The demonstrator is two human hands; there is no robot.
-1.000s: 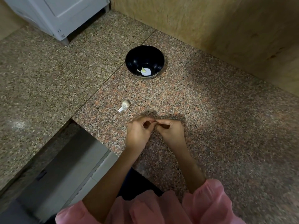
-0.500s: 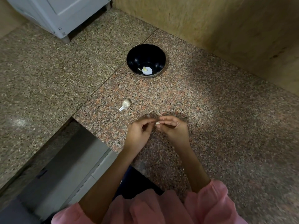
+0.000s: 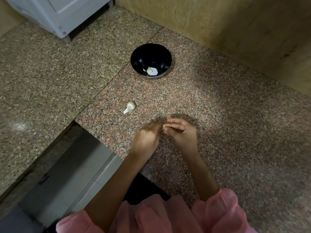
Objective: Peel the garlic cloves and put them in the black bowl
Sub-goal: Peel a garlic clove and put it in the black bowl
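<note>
A small pale garlic clove (image 3: pixel 164 126) shows between my two hands, low over the granite counter (image 3: pixel 218 132). My right hand (image 3: pixel 182 132) pinches it between thumb and fingers. My left hand (image 3: pixel 146 137) has its fingertips on the clove's left end; that hand is blurred. The black bowl (image 3: pixel 134 56) stands farther back and holds one peeled clove (image 3: pixel 149 70) beside a white glare spot. A garlic bulb (image 3: pixel 129 107) with a short stalk lies on the counter to the left of my hands.
A white appliance (image 3: pixel 55 12) stands at the far left corner. A wooden wall (image 3: pixel 235 27) runs along the back. The counter's front edge (image 3: pixel 94 130) drops off left of my hands, above grey cabinet fronts (image 3: pixel 75 174).
My right hand has turned so that its fingers lie flatter, and the pale clove now shows at their tips. My left hand's fingertips have shifted at the clove.
</note>
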